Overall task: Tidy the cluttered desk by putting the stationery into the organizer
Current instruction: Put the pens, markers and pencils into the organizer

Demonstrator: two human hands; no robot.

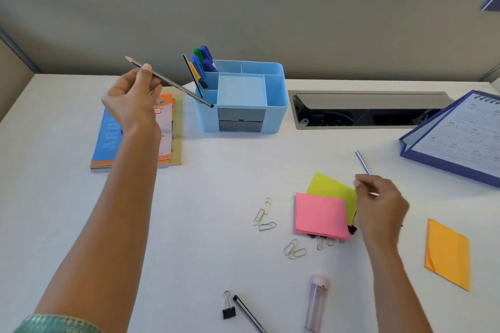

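Observation:
A light blue organizer (273, 116) stands at the back middle of the white desk, with several pens (201, 62) upright in its left compartments. My left hand (132, 97) holds a dark pencil (178, 84) in the air, its blunt end over the organizer's front left corner. My right hand (378, 205) pinches a grey pencil (363, 162) beside the yellow (331, 186) and pink (319, 215) sticky notes. Loose paper clips (263, 215), binder clips (228, 308), another pencil (249, 313) and a pale pink tube (317, 303) lie near me.
A stack of booklets (173, 154) lies left of the organizer under my left arm. An orange sticky pad (447, 254) sits at the right. A blue desk calendar (457, 138) stands far right. A cable hatch (365, 111) is set into the desk behind.

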